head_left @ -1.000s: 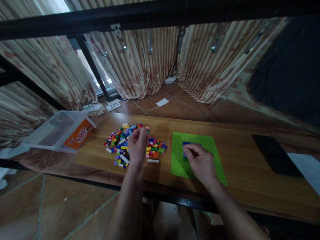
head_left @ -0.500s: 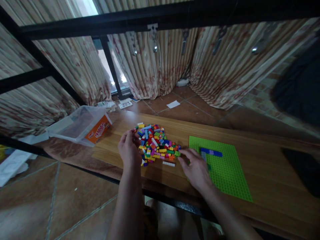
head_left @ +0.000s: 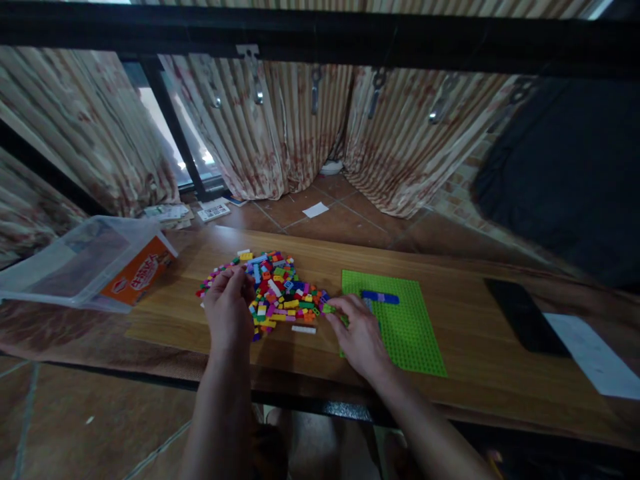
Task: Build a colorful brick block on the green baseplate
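My left hand (head_left: 229, 305) hovers over the left side of a heap of mixed toy building bricks (head_left: 274, 283). Its fingers are curled together, and whatever they may hold is hidden. At the heap's right end, my right hand (head_left: 361, 333) pinches a small lime-green brick (head_left: 328, 309) between thumb and fingertips. Part of that hand covers the left side of a green baseplate (head_left: 410, 333). A dark blue brick (head_left: 381, 297) with a purple middle lies on the plate, and a greyish piece beside it is partly covered. One long white brick (head_left: 304, 329) lies in front of the heap.
A clear plastic bin (head_left: 85, 260) with an orange label stands at the left. To the right of the plate are a black flat object (head_left: 525, 317) and a white sheet (head_left: 595, 353) on the wooden table (head_left: 300, 370). Curtains hang behind, below a dark bar.
The view has swung to the right, bringing the white sheet into sight. My left hand has shifted slightly right over the heap. My right hand stays at the heap's right end with the lime-green brick.
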### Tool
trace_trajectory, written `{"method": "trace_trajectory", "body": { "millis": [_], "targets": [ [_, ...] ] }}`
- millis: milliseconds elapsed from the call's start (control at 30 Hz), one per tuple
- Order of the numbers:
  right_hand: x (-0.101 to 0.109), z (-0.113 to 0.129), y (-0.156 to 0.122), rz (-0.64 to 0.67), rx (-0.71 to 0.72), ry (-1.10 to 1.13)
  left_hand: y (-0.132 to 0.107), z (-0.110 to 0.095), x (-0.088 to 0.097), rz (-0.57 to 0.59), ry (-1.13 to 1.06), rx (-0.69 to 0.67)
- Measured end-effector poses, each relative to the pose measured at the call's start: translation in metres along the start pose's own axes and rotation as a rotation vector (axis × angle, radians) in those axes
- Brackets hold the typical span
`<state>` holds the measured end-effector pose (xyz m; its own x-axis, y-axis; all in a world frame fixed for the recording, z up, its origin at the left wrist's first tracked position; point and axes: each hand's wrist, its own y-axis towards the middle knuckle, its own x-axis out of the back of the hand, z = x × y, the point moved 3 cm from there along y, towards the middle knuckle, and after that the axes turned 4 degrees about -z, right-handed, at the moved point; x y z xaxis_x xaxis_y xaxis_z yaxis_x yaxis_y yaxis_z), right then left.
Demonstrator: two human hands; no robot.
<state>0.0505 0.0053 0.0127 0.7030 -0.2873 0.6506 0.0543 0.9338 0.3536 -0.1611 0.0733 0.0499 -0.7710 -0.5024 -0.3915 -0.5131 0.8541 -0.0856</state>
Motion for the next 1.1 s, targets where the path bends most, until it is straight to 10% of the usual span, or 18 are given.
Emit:
{"method": "trace_trajectory", "body": {
  "millis": [1100],
  "targets": [
    [-0.021, 0.008, -0.003, 0.056, -0.067, -0.183, 0.001, 0.005, -0.002, -0.008, 0.093, 0.048]
  ]
}}
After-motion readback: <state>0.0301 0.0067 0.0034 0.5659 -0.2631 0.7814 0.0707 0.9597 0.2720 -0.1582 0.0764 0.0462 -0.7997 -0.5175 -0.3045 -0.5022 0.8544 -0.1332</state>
